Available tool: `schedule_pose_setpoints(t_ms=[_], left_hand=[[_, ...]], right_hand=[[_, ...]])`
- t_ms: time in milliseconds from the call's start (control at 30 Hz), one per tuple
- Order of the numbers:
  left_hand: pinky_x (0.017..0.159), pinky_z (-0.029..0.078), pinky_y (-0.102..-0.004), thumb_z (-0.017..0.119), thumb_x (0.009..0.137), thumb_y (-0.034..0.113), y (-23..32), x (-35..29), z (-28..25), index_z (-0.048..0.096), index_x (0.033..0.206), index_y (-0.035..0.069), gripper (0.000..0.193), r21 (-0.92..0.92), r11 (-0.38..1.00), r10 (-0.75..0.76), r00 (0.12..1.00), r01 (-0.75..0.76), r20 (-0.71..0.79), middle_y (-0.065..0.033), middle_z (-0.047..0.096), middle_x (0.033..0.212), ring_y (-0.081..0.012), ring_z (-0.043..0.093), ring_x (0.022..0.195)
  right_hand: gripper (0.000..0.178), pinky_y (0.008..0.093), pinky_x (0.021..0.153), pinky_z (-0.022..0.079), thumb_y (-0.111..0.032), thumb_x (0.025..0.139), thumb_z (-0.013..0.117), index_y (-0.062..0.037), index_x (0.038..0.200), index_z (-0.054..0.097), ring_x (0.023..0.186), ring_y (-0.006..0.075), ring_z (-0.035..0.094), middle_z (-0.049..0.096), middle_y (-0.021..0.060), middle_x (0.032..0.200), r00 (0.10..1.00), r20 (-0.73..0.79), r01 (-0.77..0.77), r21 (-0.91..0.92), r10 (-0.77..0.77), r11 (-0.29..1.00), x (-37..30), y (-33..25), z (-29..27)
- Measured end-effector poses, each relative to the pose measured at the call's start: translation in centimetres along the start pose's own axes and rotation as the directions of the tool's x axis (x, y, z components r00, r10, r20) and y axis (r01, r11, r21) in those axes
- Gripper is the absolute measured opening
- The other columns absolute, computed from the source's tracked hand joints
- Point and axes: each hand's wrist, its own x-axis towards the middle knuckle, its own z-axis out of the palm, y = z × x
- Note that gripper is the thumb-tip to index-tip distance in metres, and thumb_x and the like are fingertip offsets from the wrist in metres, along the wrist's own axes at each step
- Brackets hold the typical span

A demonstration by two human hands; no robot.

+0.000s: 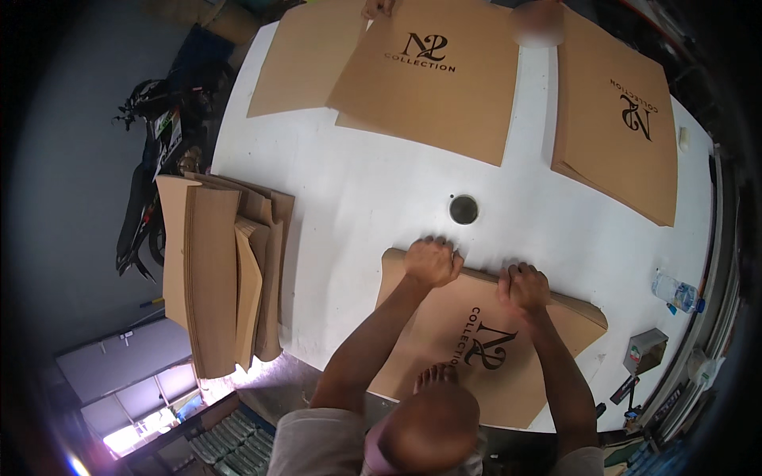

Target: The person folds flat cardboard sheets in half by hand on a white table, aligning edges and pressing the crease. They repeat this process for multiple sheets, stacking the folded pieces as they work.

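Observation:
A stack of printed brown paper sheets [413, 329] lies on the near part of the white table. Both my hands reach over its far edge. My left hand [433, 261] has its fingers curled over that edge, left of centre. Farther right along the same edge, my right hand [525, 287] is bent round it, slightly blurred. The stack's far right corner bulges and curls upward. My bare foot [436, 375] presses on the near part of the sheets, with my knee [431, 420] raised above it.
Folded brown sheets [213, 278] stand piled at the table's left edge. More printed sheets [444, 87] lie at the far side, with another person's hand [379, 8] on them. A thick stack [611, 135] is at far right. A plastic bottle [676, 292] lies near the right edge.

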Motion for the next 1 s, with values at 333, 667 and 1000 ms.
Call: schedule_pose_setpoints(t_ms=[333, 667, 1000], left_hand=[[0.087, 0.061, -0.0519, 0.056, 0.104, 0.044, -2.7, -0.6, -2.2, 0.078, 0.105, 0.007, 0.043, 0.019, 0.999, 0.046, 0.984, -0.05, 0.171, -0.0174, 0.077, 0.088, -0.0384, 0.076, 0.086], [0.071, 0.054, -0.0526, 0.066, 0.102, 0.043, -6.6, -0.8, -1.5, 0.072, 0.079, 0.005, 0.044, -0.051, 0.953, 0.3, 0.954, -0.3, 0.001, -0.0156, 0.066, 0.077, -0.0385, 0.069, 0.076], [0.083, 0.059, -0.0543, 0.054, 0.106, 0.05, -5.7, 0.1, -1.9, 0.077, 0.094, 0.005, 0.052, 0.063, 0.977, 0.19, 0.965, -0.204, 0.18, -0.0194, 0.075, 0.093, -0.0404, 0.074, 0.09]], right_hand=[[0.025, 0.0497, 0.07, 0.061, -0.023, 0.093, 0.061, -0.0029, 0.086, 0.073, 0.079, 0.0388, 0.072, 0.072, 0.0185, 0.085, 0.999, 0.005, 0.05, -0.021, -0.05, 0.999, -0.7, 1.0, -1.0], [0.03, 0.0517, 0.067, 0.059, -0.025, 0.096, 0.059, -0.0016, 0.083, 0.072, 0.077, 0.0396, 0.071, 0.072, 0.0204, 0.085, 0.996, -0.049, 0.068, 0.001, -0.068, 0.998, -0.4, 1.4, 0.6], [0.023, 0.0472, 0.065, 0.061, -0.023, 0.092, 0.065, -0.0026, 0.09, 0.076, 0.074, 0.0358, 0.073, 0.074, 0.0182, 0.085, 0.967, -0.194, 0.171, 0.02, -0.164, 0.985, -0.1, 1.9, 1.3]])
